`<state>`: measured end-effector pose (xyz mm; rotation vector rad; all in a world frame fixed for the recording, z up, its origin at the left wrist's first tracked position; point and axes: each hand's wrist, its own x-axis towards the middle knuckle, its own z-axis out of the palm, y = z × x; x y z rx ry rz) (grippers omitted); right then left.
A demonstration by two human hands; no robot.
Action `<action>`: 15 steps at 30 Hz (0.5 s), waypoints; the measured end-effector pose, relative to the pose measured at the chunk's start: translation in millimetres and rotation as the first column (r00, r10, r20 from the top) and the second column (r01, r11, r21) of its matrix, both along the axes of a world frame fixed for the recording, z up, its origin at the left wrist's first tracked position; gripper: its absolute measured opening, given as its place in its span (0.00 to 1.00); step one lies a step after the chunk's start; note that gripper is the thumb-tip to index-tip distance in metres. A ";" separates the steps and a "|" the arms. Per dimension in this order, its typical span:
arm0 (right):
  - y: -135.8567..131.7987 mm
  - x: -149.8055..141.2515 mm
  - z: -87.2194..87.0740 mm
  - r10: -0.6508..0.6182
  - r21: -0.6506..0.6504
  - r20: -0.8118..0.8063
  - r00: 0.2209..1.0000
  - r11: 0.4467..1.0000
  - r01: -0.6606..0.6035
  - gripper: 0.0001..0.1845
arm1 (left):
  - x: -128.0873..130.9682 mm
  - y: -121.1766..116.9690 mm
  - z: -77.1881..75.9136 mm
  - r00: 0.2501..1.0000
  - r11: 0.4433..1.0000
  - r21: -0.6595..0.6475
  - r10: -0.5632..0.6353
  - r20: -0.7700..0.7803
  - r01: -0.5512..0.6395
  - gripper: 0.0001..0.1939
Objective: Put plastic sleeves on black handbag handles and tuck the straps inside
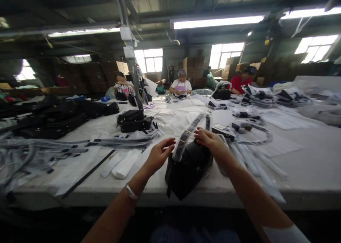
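Note:
A black handbag sits tilted at the near edge of the table, its gold-coloured fittings facing me. Its arched handle is wrapped in clear plastic film and has a buckle on it. On the left of this handle is my left hand, fingers stretched and slightly bent, holding nothing. My right hand is over the top right of the bag, by the handle's other end. Its fingers are apart and point left; whether they touch the bag is unclear. The palm side of that hand is hidden.
The white table carries stacked black bags, a pile of dark bags, film-wrapped straps and wrapped handles. A post rises mid-table. Several people work across it, one in a pink apron.

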<state>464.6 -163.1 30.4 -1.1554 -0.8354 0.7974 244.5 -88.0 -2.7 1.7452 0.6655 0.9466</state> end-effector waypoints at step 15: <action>-66.4 -66.7 -146.7 0.189 -0.385 0.452 0.872 0.923 -0.001 0.28 | -4.3 -87.2 -116.8 0.981 0.963 -0.187 0.194 -0.020 -0.194 0.12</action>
